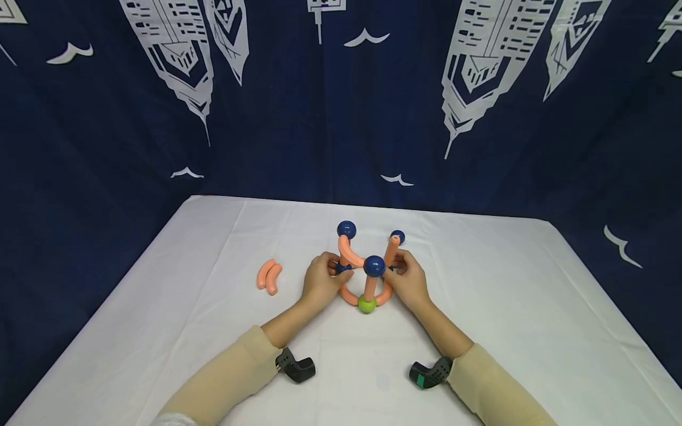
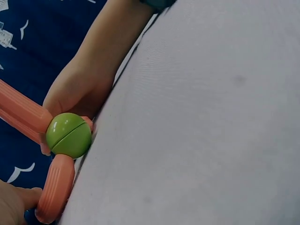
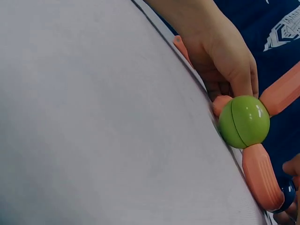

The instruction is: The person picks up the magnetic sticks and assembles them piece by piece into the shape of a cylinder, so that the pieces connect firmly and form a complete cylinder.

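Note:
A toy frame of orange rods and balls stands on the table between both hands. Its green ball sits low at the front, joined to two curved orange rods and an upright rod topped by a blue ball. My left hand pinches a lower blue ball on the left side. On the opposite side my right hand grips the joint around another blue ball, mostly covered by its fingers. A curved rod runs from the upper left to the front blue ball. Both wrist views show the green ball closely.
Two loose curved orange rods lie side by side left of my left hand. A blue ball tops the back left, another shows behind the right rod. White cloth covers the table; a dark blue curtain hangs behind.

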`<state>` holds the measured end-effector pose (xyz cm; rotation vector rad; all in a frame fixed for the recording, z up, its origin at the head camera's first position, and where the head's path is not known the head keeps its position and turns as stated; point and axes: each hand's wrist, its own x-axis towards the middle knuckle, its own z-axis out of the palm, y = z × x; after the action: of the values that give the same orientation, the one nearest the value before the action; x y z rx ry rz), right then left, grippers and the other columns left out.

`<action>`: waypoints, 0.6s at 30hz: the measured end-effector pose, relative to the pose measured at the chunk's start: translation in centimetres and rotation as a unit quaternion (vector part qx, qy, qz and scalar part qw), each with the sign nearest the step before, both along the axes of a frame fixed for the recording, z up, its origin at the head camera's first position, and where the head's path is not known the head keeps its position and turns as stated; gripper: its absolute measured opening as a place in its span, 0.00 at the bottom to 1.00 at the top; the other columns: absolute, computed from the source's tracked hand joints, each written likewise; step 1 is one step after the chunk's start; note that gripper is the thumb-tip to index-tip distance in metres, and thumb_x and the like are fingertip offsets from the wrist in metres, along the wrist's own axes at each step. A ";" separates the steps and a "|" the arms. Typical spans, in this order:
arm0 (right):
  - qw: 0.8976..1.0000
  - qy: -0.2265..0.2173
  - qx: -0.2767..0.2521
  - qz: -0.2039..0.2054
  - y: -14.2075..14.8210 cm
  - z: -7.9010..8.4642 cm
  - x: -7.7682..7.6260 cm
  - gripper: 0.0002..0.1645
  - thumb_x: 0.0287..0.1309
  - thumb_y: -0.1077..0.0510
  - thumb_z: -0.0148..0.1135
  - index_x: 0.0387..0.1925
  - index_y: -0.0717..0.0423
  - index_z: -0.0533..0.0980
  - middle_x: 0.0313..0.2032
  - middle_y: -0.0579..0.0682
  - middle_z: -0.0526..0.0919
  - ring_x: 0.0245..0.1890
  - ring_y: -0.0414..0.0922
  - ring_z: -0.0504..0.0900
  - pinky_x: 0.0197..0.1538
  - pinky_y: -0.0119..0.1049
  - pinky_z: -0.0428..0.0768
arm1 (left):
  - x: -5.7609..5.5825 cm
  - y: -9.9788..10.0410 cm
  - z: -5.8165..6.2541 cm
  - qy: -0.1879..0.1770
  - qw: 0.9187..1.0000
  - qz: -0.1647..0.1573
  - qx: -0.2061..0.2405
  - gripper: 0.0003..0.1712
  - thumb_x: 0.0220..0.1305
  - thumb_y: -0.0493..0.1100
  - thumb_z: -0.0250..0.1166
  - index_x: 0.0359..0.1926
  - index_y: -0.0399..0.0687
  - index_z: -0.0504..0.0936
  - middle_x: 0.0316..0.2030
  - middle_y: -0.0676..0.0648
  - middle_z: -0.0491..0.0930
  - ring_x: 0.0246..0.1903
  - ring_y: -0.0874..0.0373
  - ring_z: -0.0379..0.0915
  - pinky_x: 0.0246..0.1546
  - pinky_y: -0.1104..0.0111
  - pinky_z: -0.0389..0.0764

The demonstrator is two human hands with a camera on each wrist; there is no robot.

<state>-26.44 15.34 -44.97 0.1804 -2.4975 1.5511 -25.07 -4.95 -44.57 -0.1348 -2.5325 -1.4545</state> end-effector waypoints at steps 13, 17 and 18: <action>0.999 0.012 0.026 0.027 0.1 -0.1 0.3 0.14 0.54 0.60 0.70 0.42 0.62 0.80 0.38 0.56 0.83 0.42 0.49 0.79 0.48 0.40 0.75 | -1.3 -0.7 0.5 0.019 0.998 -0.050 -0.022 0.16 0.53 0.38 0.74 0.43 0.37 0.82 0.35 0.44 0.80 0.34 0.55 0.74 0.37 0.66 0.76; 0.999 0.019 0.024 0.045 0.4 -0.1 0.9 0.14 0.54 0.58 0.71 0.41 0.60 0.80 0.38 0.54 0.83 0.39 0.47 0.78 0.45 0.38 0.76 | -1.7 -1.3 0.4 0.026 0.996 -0.081 -0.020 0.13 0.53 0.37 0.74 0.39 0.39 0.83 0.33 0.46 0.83 0.35 0.56 0.77 0.37 0.66 0.77; 0.998 0.024 0.023 0.050 0.4 -0.1 1.1 0.14 0.54 0.58 0.71 0.41 0.60 0.80 0.37 0.53 0.83 0.38 0.46 0.78 0.44 0.37 0.76 | -1.8 -1.5 0.4 0.023 0.996 -0.087 -0.018 0.12 0.53 0.36 0.73 0.39 0.39 0.83 0.33 0.46 0.83 0.35 0.56 0.78 0.37 0.67 0.77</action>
<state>-25.35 15.79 -45.12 0.3497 -2.5232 1.5070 -26.90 -6.41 -44.15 -0.3989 -2.5668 -1.4473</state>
